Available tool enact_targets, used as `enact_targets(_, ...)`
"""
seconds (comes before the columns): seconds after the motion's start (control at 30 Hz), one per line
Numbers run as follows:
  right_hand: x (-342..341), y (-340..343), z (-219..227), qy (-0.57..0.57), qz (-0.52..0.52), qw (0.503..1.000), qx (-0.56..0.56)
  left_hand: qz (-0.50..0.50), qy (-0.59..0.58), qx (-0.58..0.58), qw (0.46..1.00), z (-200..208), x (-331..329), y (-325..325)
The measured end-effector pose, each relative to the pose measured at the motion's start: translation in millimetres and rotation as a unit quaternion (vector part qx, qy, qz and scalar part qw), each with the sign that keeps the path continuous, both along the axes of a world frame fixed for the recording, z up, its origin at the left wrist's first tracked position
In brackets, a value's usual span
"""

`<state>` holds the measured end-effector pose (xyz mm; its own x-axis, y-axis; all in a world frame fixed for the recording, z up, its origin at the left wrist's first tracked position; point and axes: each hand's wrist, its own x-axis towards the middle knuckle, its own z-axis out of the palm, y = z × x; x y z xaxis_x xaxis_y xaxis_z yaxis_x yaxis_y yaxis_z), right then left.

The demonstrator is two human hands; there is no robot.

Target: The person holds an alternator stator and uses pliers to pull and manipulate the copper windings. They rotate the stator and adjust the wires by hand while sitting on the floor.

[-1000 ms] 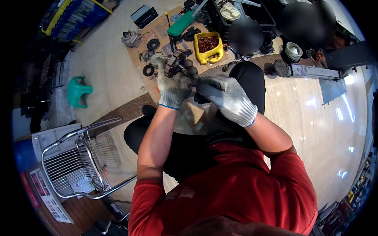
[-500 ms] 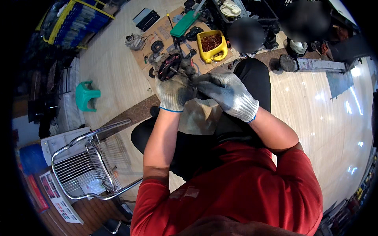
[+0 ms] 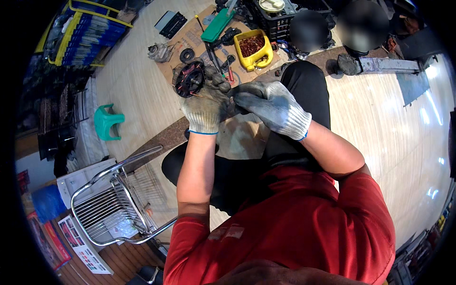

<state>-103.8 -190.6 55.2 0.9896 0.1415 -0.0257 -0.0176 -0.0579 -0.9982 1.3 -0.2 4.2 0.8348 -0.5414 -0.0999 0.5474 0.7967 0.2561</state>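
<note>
A round, dark motor part with a black ring, a hub in its middle and reddish wire-like bits rests in my left hand. That hand wears a soiled white knit glove, its fingers curled up around the part's right side. Close beside it is my right hand, gloved the same way. Its fingers are bent together near the left fingertips, and whatever they pinch is hidden. Beyond the hands, a red-handled tool and a black ring lie on a cardboard sheet.
A cut yellow jug holds many small copper-coloured pieces. Near it lie a green case and a metal housing. A green stool and a chrome-framed chair stand to the left; a black crate is at the back.
The motor part has shifted left and turned, so its round face shows more. My left hand has moved slightly left with it, and my right hand remains close by with fingers bent.
</note>
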Motion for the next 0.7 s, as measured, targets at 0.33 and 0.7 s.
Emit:
enact_targets(0.33, 20.1, 9.0, -4.1, -0.266, -0.154, 0.928, -0.21, -0.007, -0.016, -0.075, 0.997, 10.5, -9.6, -9.8)
enact_targets(0.7, 75.1, 33.2, -15.5, -0.162, -0.076, 0.941, -0.288, 0.163, -0.064, 0.098, 0.98, -28.6, 9.7, -10.8)
